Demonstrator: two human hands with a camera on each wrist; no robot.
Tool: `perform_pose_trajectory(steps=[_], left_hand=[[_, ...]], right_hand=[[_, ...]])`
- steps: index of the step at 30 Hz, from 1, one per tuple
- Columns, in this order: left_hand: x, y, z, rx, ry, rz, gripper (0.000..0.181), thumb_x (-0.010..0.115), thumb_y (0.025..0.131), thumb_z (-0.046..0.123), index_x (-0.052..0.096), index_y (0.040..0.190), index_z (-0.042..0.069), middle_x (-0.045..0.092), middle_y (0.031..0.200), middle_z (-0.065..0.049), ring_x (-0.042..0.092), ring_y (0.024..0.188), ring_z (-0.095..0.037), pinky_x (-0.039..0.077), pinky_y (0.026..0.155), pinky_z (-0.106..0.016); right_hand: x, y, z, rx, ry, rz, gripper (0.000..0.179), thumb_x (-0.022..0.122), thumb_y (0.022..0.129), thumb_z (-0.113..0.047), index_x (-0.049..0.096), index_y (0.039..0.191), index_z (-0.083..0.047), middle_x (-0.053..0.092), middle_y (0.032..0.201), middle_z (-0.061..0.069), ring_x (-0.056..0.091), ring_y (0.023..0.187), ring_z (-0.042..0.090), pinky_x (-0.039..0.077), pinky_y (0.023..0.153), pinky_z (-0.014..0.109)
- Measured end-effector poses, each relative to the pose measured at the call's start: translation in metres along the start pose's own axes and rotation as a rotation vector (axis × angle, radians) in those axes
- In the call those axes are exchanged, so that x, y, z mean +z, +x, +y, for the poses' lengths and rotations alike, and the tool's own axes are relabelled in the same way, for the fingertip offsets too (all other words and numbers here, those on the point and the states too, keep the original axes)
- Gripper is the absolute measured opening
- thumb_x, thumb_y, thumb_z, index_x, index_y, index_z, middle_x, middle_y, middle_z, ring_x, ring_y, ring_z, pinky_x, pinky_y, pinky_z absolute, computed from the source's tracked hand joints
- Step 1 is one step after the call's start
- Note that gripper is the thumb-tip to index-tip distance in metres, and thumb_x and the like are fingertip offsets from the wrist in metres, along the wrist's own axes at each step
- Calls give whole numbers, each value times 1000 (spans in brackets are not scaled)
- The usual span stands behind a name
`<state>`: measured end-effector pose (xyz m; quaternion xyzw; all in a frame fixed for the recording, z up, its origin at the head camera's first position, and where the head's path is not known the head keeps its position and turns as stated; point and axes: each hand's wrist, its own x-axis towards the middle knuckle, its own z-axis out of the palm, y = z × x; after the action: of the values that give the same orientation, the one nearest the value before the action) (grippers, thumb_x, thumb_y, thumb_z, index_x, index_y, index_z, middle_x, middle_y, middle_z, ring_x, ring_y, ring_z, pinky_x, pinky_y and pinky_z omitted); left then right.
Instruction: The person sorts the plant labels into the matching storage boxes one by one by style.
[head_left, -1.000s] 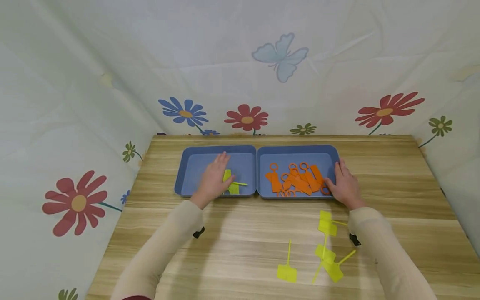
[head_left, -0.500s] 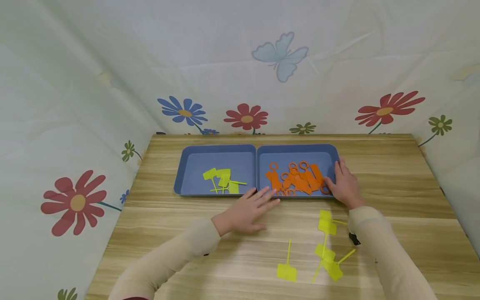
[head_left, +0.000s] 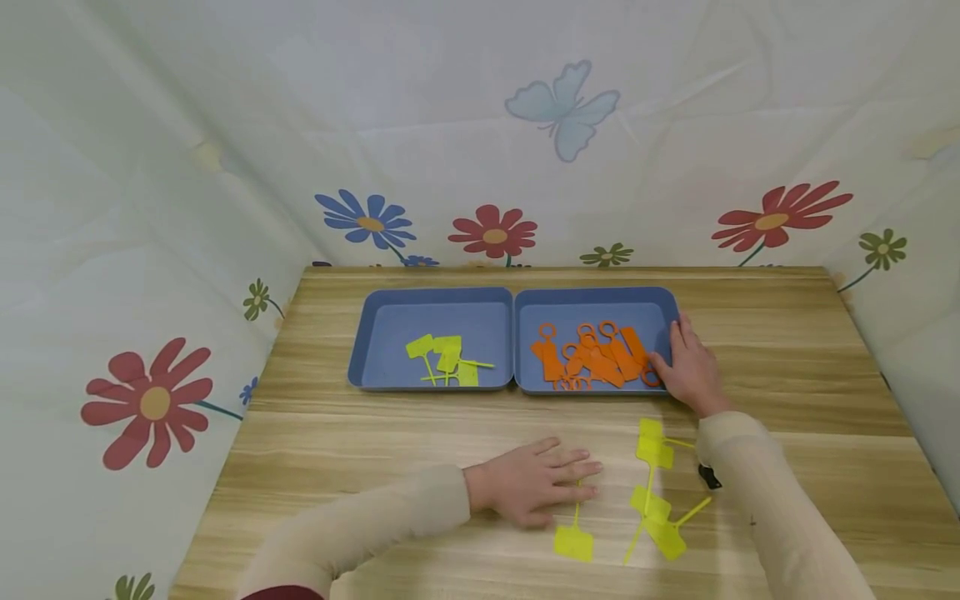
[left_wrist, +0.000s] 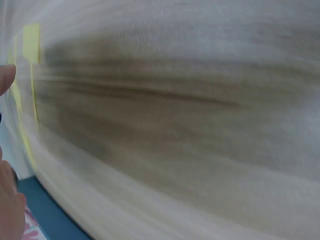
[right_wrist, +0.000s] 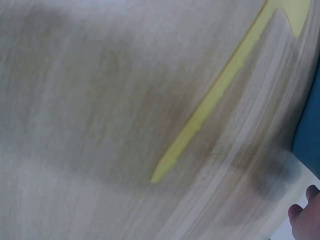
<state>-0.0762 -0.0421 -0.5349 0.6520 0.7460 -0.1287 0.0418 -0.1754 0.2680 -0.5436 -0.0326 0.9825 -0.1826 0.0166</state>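
In the head view my left hand is over the table with fingers spread, overlapping the thin stem of a yellow plant label. The label's square head shows below the fingers. My right hand rests at the right wall of the right blue tray, thumb over its rim and fingers along the outside. Several orange ring-topped tags lie in that tray. More yellow labels lie on the table in front of it. One label's pointed stem crosses the right wrist view.
A left blue tray stands side by side with the right one and holds several yellow labels. The wooden table meets a flower-printed cloth wall at the back.
My left hand has left the left tray, moving right and toward me to the single label on the table. Yellow labels it partly covered there now show. The right hand has stayed put.
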Motion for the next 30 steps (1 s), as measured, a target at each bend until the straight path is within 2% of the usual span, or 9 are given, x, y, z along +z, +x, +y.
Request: perform_pose_trajectory(steps=[4, 12, 19, 30], left_hand=[[1, 6, 7, 40, 13, -48, 66, 30, 89, 51, 1, 143, 27, -10, 150, -1, -6, 138, -19, 11, 110, -45], [-3, 14, 19, 96, 9, -91, 67, 35, 88, 48, 0, 143, 30, -6, 150, -1, -3, 138, -19, 12, 110, -44], [1, 18, 25, 98, 0, -149, 66, 35, 88, 46, -3, 141, 35, -12, 149, 2, -7, 138, -16, 11, 111, -42], [3, 19, 26, 89, 17, -168, 59, 35, 88, 49, 7, 139, 43, -6, 150, 4, -5, 138, -14, 16, 110, -39]], right_hand=[[0, 0, 0, -3, 2, -1, 74, 37, 91, -39, 9, 138, 10, -2, 146, 25, 14, 129, 45, 17, 100, 60], [-2, 0, -1, -2, 6, 2, 73, 39, 91, -38, 9, 138, 10, -1, 146, 25, 14, 129, 45, 16, 100, 60], [-2, -1, -1, 6, 7, -1, 73, 40, 91, -36, 9, 138, 10, -1, 146, 25, 14, 129, 45, 16, 101, 60], [-1, 0, -1, 9, 9, -3, 73, 40, 91, -36, 9, 138, 10, -1, 146, 24, 15, 129, 45, 16, 101, 60]])
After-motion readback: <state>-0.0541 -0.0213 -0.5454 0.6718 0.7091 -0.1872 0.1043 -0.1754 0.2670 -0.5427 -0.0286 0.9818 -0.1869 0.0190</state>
